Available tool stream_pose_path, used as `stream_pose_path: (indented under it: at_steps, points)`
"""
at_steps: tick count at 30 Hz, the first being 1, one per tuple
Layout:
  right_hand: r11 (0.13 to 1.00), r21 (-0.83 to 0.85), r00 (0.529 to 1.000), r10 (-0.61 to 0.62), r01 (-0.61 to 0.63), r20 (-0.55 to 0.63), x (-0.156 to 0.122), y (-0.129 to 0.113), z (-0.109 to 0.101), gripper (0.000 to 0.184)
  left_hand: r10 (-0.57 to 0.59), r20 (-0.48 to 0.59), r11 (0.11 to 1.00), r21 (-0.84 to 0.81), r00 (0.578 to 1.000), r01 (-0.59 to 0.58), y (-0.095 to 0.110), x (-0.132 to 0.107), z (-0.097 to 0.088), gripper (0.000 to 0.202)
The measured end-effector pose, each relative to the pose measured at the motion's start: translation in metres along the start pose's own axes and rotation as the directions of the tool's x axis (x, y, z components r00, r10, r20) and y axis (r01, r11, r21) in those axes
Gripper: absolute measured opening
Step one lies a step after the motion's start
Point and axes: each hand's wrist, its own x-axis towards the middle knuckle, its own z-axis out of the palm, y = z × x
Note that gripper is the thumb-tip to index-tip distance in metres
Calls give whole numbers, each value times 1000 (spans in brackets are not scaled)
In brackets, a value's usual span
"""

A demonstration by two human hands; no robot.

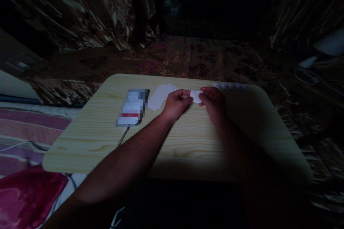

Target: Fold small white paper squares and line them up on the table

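Note:
A small folded piece of white paper (196,96) is held up over the far half of the table. My left hand (176,104) pinches its left edge between thumb and fingers. On the opposite side, my right hand (214,103) grips the right edge the same way. Crease lines run diagonally across the paper's face. Just left of my left hand lies a loose stack of white paper strips (159,97). Behind my right hand, several small folded paper pieces (233,86) sit in a row along the far edge.
A phone (131,107), its screen blurred out, lies left on the light wooden table (185,146), with a cable (123,138) running toward me. Striped bedding (34,121) and a red cloth (29,195) are at left. A white lamp (329,44) stands at the far right.

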Motion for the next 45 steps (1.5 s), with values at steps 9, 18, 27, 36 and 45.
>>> stream_pose_path:
  at_steps: [9,18,27,36,45]
  points:
    - [981,-184,993,-83,67,-78,-3,-1,-2,18,-9,-79,991,-136,997,-2,2,3,-2,27]
    - [934,-347,995,-102,92,-10,-6,-2,0,19,-4,-76,988,-156,997,-7,3,4,-2,26]
    - [923,-373,994,-110,93,-25,-7,-2,1,23,31,-43,995,-90,999,-35,-3,5,-4,29]
    - [927,-358,988,-141,108,-69,-5,1,2,21,17,51,999,33,999,-19,-6,1,-1,27]
    - [911,-372,976,-210,177,-49,-9,-2,5,11,33,79,991,128,996,-43,-7,2,-4,23]
